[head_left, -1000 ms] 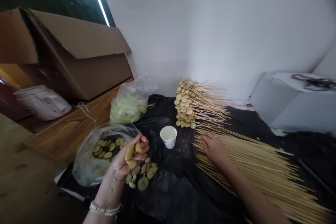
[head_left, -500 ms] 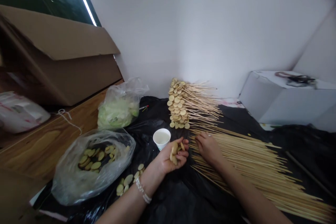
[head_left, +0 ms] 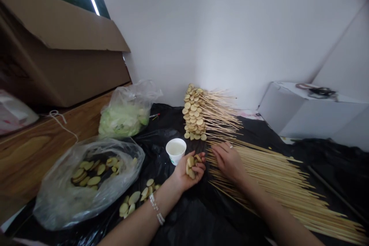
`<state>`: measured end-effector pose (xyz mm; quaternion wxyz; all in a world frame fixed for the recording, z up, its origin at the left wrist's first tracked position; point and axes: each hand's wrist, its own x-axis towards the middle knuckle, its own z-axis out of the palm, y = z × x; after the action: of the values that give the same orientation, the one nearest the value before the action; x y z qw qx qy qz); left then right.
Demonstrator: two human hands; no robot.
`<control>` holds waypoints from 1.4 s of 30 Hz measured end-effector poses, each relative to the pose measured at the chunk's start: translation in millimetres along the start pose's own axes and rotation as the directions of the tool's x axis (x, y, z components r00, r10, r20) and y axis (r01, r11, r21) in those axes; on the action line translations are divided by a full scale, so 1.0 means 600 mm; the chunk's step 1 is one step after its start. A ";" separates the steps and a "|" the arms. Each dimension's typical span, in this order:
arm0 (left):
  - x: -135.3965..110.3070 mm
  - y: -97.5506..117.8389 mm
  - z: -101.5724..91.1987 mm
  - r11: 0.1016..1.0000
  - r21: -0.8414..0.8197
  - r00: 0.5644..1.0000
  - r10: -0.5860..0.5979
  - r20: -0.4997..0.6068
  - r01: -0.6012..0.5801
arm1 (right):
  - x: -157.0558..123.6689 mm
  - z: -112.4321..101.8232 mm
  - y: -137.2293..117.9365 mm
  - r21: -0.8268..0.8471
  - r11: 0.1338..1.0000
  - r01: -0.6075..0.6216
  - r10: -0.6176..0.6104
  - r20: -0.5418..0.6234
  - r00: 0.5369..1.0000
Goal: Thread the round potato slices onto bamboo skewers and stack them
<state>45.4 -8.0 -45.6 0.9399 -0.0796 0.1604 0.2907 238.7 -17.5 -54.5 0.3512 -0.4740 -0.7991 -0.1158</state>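
Cupped palm up, my left hand (head_left: 188,169) holds several potato slices (head_left: 190,166), its fingers curled around them. My right hand (head_left: 229,161), with a ring, is palm down over the left ends of the laid-out bamboo skewers (head_left: 276,180). Its fingers are bent together at the skewer tips and look closed on a skewer, though the fingertips are partly hidden. Just behind my left hand stands a white paper cup (head_left: 175,150) with whitish contents. Farther back, finished potato skewers (head_left: 193,113) are stacked, slices at the left and sticks pointing right.
An open clear plastic bag (head_left: 121,184) of potato slices lies at left, with loose slices (head_left: 134,198) beside it. Behind it are a bag of green vegetables (head_left: 123,119) and a cardboard box (head_left: 86,73). A white box (head_left: 311,115) stands at right. Black plastic (head_left: 198,219) covers the table.
The camera view has shifted slightly, moving most things left in the picture. My right hand has moved slightly over the skewer tips; my left hand still holds the potato slices.
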 end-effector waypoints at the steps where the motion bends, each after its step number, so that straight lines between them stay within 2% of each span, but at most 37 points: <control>1: 0.000 -0.001 0.002 1.000 -0.008 1.000 0.028 -0.011 -0.028 | 0.002 -0.009 -0.009 0.012 0.999 0.051 -0.050 -0.068 0.996; 3: 0.002 -0.001 0.005 0.995 0.001 0.993 0.102 -0.051 -0.103 | 0.002 -0.025 -0.033 0.008 0.988 0.151 -0.148 -0.174 0.974; 4: 0.004 -0.001 0.006 0.990 0.022 0.987 0.142 -0.081 -0.141 | 0.002 -0.031 -0.046 -0.008 0.976 0.216 -0.213 -0.180 0.960; 6: 0.006 -0.001 0.007 0.978 0.074 0.970 0.201 -0.135 -0.193 | -0.001 -0.038 -0.071 -0.053 0.937 0.346 -0.350 -0.140 0.926; 8: 0.007 -0.003 0.006 0.975 0.099 0.964 0.211 -0.161 -0.197 | -0.004 -0.035 -0.090 -0.077 0.891 0.447 -0.452 -0.063 0.890; 10: 0.007 -0.006 0.004 0.981 0.113 0.975 0.173 -0.143 -0.157 | -0.006 -0.027 -0.099 -0.054 0.877 0.477 -0.475 0.034 0.879; 13: 0.006 -0.013 0.002 0.974 0.170 0.980 0.167 -0.107 -0.148 | -0.006 -0.011 -0.095 0.037 0.919 0.392 -0.394 0.095 0.914; 18: 0.008 -0.023 0.011 0.943 0.226 0.958 0.272 -0.091 -0.246 | -0.005 -0.006 -0.075 0.136 0.964 0.231 -0.237 0.037 0.971; 21: 0.008 -0.023 0.015 0.945 0.212 0.956 0.276 -0.101 -0.251 | -0.003 -0.010 -0.070 0.221 0.959 0.176 -0.178 -0.009 0.984; 24: 0.006 -0.017 0.014 0.956 0.171 0.963 0.255 -0.083 -0.238 | -0.002 -0.010 -0.064 0.315 0.945 0.084 -0.066 -0.068 0.996; 29: 0.005 -0.011 0.010 0.974 0.088 0.976 0.215 -0.046 -0.210 | -0.001 -0.004 -0.048 0.393 0.918 -0.049 0.079 -0.061 0.995; 32: 0.006 -0.014 0.009 0.971 0.116 0.975 0.216 -0.058 -0.208 | -0.002 -0.003 -0.046 0.376 0.925 -0.055 0.079 -0.051 0.996; 37: 0.007 -0.024 0.011 0.957 0.205 0.972 0.223 -0.076 -0.203 | -0.003 -0.010 -0.058 0.255 0.967 0.003 -0.008 0.016 1.000; 42: 0.008 -0.027 0.008 0.966 0.151 0.968 0.228 -0.101 -0.212 | -0.004 -0.006 -0.060 0.218 0.975 0.030 -0.044 0.060 0.997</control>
<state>59.4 -17.4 -41.8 0.8939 -0.0127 0.2431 0.3763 210.6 -39.9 -47.9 0.3729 -0.4214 -0.8265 -0.0190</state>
